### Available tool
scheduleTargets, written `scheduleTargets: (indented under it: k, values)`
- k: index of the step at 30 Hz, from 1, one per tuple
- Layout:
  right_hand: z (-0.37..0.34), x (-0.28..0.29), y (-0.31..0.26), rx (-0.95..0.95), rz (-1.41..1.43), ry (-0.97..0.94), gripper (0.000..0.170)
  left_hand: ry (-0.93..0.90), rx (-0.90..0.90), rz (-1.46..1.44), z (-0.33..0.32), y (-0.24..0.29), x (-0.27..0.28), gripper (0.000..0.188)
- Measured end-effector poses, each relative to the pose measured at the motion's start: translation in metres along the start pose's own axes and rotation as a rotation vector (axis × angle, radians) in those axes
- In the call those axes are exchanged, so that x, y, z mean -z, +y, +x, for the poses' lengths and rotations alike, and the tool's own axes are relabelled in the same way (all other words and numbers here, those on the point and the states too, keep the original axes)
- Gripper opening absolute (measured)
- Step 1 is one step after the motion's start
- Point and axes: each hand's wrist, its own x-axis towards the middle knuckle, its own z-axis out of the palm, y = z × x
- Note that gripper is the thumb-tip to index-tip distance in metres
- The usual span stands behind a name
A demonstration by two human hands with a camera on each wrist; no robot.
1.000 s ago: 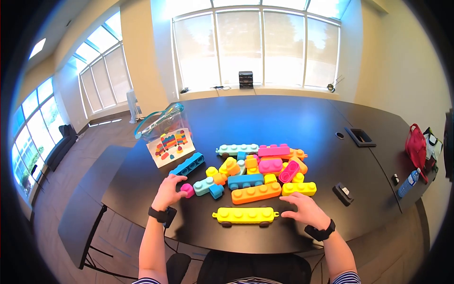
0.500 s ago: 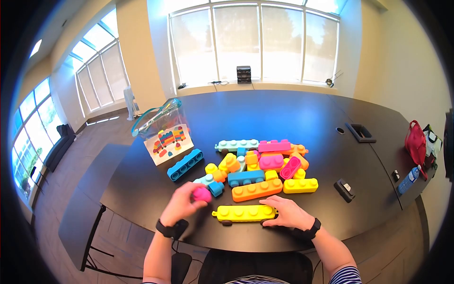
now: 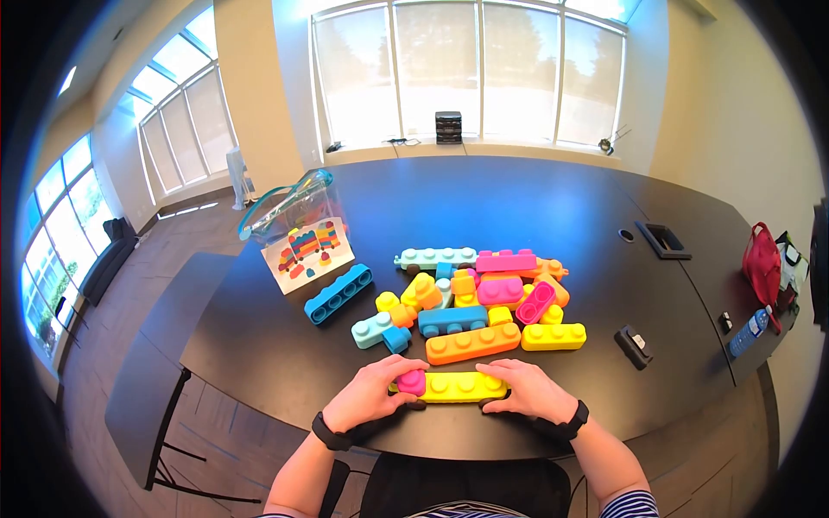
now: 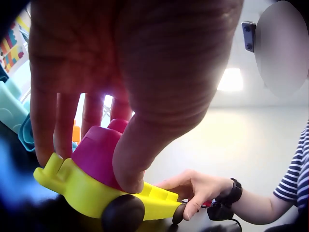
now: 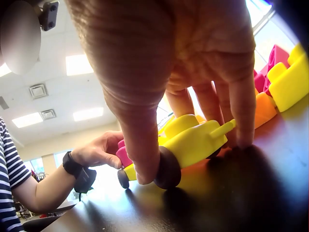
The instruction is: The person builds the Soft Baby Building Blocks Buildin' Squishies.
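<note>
At the near side of the table, a yellow toy train car base point(image 3: 455, 388) with dark wheels lies lengthwise. My left hand point(image 3: 366, 395) pinches a small pink block point(image 3: 412, 382) between thumb and fingers at the base's left end. In the left wrist view the pink block point(image 4: 94, 153) sits right on the yellow top, its lower edge against it. With thumb and fingers on opposite sides, my right hand point(image 3: 539, 394) grips the right end of the yellow base point(image 5: 193, 145) beside a wheel point(image 5: 168, 168). Studs show along the top between both hands.
Just beyond lie several blocks, among them an orange bar point(image 3: 472, 344), a yellow bar point(image 3: 553, 337) and a light blue block point(image 3: 372, 331). A blue bar point(image 3: 338, 294) lies by a picture card point(image 3: 307, 253) and clear bag point(image 3: 302, 207). A black device point(image 3: 634, 346) sits right.
My left hand picked up the pink block from the pile's left and carried it right onto the yellow base's left end. My right hand moved left and took hold of the base's right end.
</note>
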Motion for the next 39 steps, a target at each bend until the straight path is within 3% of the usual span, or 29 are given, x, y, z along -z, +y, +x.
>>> scheduleTargets:
  k: [18, 30, 33, 35, 39]
  values:
    - [0.000, 0.001, -0.005, 0.020, -0.029, 0.027, 0.078, 0.065, 0.016, -0.011, -0.002, -0.004, -0.008, 0.053]
    - [-0.002, -0.001, -0.006, 0.045, -0.044, 0.024, 0.079, -0.007, -0.022, -0.037, -0.004, -0.012, -0.008, 0.068]
    - [0.001, 0.004, -0.003, 0.060, -0.017, -0.014, 0.077, -0.024, 0.009, -0.051, -0.004, -0.015, -0.008, 0.069]
    - [0.008, 0.025, -0.002, 0.031, 0.024, -0.146, 0.073, -0.032, 0.013, -0.057, -0.005, -0.017, -0.007, 0.069]
    - [0.021, 0.073, 0.004, -0.052, 0.029, 0.267, 0.051, -0.038, 0.028, -0.057, -0.006, -0.018, -0.007, 0.068]
